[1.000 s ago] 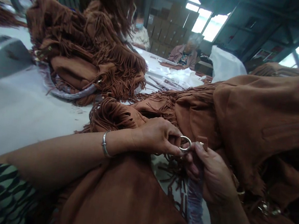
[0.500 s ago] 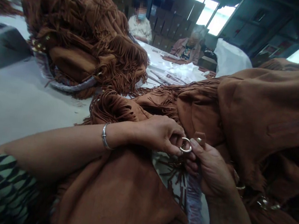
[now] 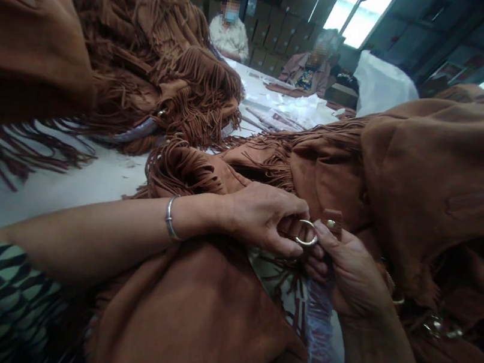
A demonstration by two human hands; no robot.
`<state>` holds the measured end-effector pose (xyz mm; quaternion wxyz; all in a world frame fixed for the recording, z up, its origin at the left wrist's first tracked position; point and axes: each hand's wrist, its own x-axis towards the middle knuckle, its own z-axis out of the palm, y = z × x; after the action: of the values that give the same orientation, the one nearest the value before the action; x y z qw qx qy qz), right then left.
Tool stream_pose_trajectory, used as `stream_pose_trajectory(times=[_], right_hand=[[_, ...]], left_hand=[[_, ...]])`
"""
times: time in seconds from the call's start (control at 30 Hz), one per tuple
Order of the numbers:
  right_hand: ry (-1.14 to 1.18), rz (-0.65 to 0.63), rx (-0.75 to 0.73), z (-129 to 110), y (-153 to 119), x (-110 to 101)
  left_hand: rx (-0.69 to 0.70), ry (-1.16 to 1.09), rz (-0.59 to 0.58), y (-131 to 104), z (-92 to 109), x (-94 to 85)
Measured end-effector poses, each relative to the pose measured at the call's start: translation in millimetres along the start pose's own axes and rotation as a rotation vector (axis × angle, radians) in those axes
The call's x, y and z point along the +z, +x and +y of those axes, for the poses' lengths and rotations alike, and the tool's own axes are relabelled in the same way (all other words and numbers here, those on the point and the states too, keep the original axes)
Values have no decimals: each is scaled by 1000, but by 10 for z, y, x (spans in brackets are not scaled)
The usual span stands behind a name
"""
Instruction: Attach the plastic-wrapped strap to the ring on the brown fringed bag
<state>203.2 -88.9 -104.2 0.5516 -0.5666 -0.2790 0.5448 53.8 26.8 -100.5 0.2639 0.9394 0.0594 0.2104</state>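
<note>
My left hand (image 3: 259,217), with a silver bracelet (image 3: 170,217) at the wrist, is curled closed at a gold-coloured metal ring (image 3: 315,240). The ring's left side lies between its thumb and fingers. From the other side my right hand (image 3: 358,274) grips a brown strap end with a metal stud (image 3: 331,223), its thumb against the ring. A strap wrapped in clear plastic (image 3: 320,345) hangs below the right hand. Under my left forearm lies a brown suede bag (image 3: 199,314). What the curled fingers hold underneath is hidden.
Fringed brown suede bags are heaped at the back left (image 3: 150,64) and on the right (image 3: 450,158). Another brown suede piece (image 3: 30,46) hangs close at the left. Two people sit across the white table (image 3: 106,179), near white wrapping (image 3: 310,107) and stacked cartons (image 3: 264,33).
A fringed brown suede piece has come in from the left, with a person's hand behind it, covering the grey device. My hands and the ring have shifted slightly right in view.
</note>
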Motion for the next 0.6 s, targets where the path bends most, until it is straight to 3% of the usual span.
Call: stream_pose_trajectory(times=[0.13,0.33,0.43,0.6], right_hand=[[-23,47,-14,-5,-13,35],[-132,76,-137,-68,-73,-13],[-243,76,-137,-109,-118,-70],[-400,-56,-41,-99,-205,-78]], left_hand=[[125,151,112,-5,-22,58],[213,383,147,13,-132,123],[210,490,144,17,-136,115],[147,511,102,23,-75,68]])
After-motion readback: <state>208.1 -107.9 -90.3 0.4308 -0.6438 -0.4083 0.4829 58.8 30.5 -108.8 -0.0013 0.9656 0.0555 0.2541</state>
